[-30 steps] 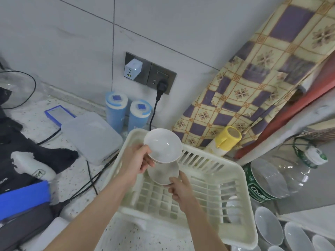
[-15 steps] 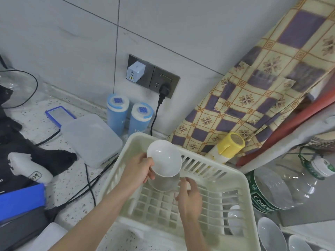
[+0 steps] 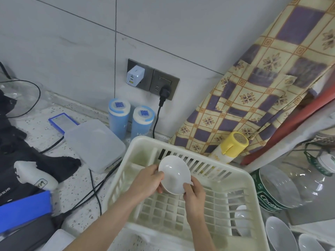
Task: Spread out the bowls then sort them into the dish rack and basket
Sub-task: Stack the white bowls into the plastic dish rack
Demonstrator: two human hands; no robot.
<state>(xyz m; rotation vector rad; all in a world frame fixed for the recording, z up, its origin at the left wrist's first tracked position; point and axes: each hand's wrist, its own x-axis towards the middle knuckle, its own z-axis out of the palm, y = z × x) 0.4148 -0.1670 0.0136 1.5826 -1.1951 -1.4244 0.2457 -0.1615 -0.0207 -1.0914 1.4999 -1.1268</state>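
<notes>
A white bowl is held over the cream plastic basket, tilted so that its hollow faces up and toward the camera, and it is kept above the slatted floor, nearer the far wall than the near rim. It is judged that the step in hand is the setting of this bowl into the basket. To do it well, the bowl is best lowered until its foot or rim is borne by the grid before either grip is loosened, and it is best stood where the slats can brace it, so that it is not left free to slide on the smooth plastic. The glaze looks slick, so a firm hold at the rim is called for until the weight is taken. The left hand is brought in from the lower left with the forearm raised over the near rim; its fingers are curled round the bowl's left edge, with the thumb on the inner face. The right hand is set under the lower right edge, the fingers bent up against the outside and the thumb laid over the rim, so that the bowl is clamped from both sides. Another white bowl is seen lying inside the basket at its right end, and more bowls are stood outside it at the lower right.
</notes>
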